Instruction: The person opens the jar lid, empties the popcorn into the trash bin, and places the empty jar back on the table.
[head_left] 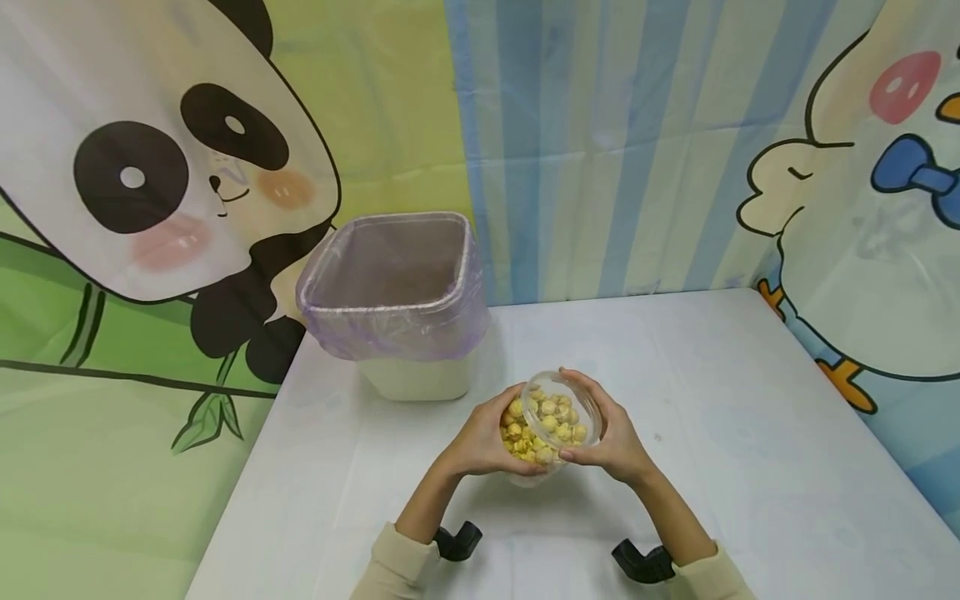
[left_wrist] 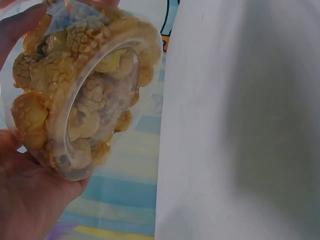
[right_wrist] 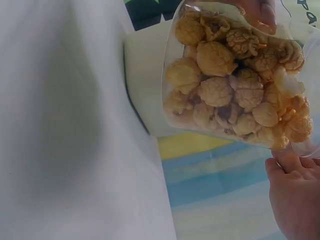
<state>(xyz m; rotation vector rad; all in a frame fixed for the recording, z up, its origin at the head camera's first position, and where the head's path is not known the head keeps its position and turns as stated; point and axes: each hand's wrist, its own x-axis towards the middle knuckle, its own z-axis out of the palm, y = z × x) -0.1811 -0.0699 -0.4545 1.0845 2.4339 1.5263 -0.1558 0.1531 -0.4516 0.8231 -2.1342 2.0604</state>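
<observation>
A clear plastic tub full of yellow popcorn is held up over the table, tilted. My left hand grips it round the side, thumb toward me. In the left wrist view, the tub's round base faces the camera. My right hand pinches a round clear lid by its rim, thumb and fingers on opposite edges. The lid stands at a slant over the tub's mouth, with popcorn showing through it. At the right wrist view's edge, the lid appears beside the tub's mouth.
A pale bin lined with a thin purple bag stands at the back left of the white table. Behind hang printed curtains with cartoon animals. A black wrist mount sits by each sleeve.
</observation>
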